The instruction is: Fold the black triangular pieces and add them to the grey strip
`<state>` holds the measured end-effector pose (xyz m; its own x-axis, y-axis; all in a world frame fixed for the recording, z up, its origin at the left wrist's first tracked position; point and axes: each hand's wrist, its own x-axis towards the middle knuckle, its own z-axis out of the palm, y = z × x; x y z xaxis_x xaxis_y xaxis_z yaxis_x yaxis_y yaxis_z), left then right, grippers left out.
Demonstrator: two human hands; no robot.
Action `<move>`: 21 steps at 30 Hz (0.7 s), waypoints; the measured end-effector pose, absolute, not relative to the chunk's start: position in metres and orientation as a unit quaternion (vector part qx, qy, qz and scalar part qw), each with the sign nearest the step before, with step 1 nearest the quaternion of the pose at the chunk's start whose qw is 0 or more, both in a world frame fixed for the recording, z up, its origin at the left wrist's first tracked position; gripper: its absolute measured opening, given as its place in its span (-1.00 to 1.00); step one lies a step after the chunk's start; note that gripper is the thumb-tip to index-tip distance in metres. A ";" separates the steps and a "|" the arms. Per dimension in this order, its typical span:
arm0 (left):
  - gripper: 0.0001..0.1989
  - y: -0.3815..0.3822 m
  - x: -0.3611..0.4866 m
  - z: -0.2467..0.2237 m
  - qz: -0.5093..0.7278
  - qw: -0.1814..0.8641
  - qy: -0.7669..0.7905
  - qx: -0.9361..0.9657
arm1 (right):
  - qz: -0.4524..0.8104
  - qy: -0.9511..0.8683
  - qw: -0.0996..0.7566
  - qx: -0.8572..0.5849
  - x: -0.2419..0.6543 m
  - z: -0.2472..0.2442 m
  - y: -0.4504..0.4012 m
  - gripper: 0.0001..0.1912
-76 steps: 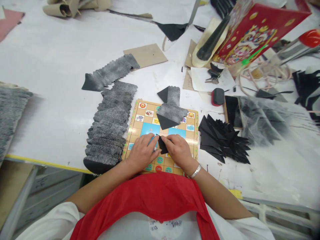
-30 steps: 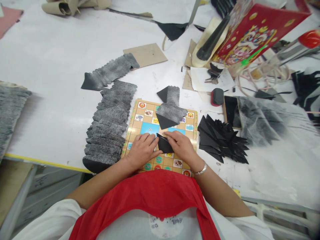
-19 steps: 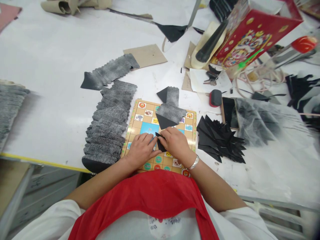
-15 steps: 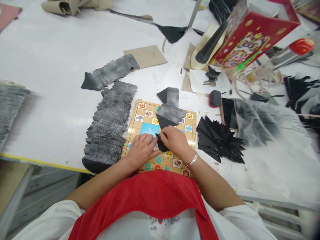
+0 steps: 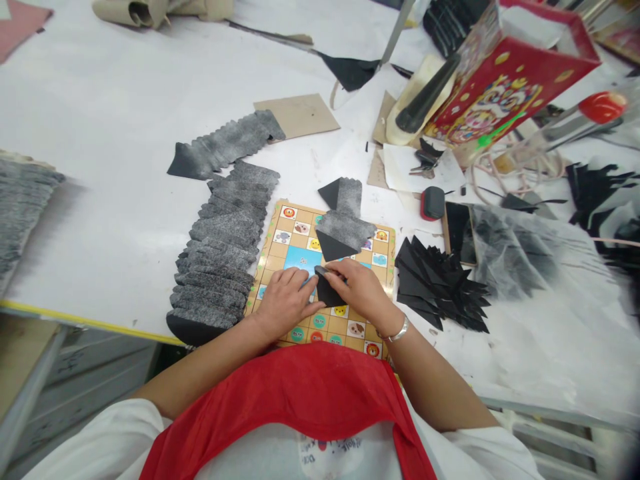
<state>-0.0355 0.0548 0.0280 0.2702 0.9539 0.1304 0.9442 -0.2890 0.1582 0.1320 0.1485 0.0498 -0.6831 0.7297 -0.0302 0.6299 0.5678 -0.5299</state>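
A small dark triangular piece of black sheet material (image 5: 330, 293) lies on a patterned game board (image 5: 273, 261), between my two hands. My right hand (image 5: 367, 293) is closed, its thumb and fingertips pinching the upper edge of this piece, where a greyer strip shows. From the other side my left hand (image 5: 285, 297) rests on the board, its index finger and thumb pressed against the left edge of the piece. Just beyond my fingers, two grey-and-black pieces (image 5: 347, 227) overlap on the board. On the right lies a pile of black pointed pieces (image 5: 440, 283).
Left of the board runs a long overlapping row of grey pieces (image 5: 215, 247), with another short row (image 5: 225, 143) behind it. A phone (image 5: 459, 233), a small black-and-red case (image 5: 433, 203), a white bottle (image 5: 417, 103) and a red box (image 5: 520, 73) stand or lie to the right.
My right hand has shifted slightly right, and the grey upper edge of the black piece shows more plainly. My left hand stays nearly in place. The whole view has shifted slightly.
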 end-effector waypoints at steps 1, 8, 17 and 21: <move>-0.52 0.055 -0.035 0.028 0.101 0.025 0.596 0.796 | 0.244 -0.887 0.104 -0.378 0.134 0.046 0.145 -0.79; -0.49 0.054 -0.035 0.026 0.106 0.026 0.594 0.797 | 0.092 -0.922 0.140 -0.349 0.141 0.021 0.124 -0.71; -0.46 0.054 -0.034 0.031 0.081 0.027 0.579 0.811 | 0.030 -0.945 0.057 -0.322 0.137 0.027 0.122 -0.65; -0.45 0.055 -0.034 0.031 0.075 0.027 0.572 0.816 | 0.018 -0.943 0.013 -0.331 0.132 0.034 0.121 -0.64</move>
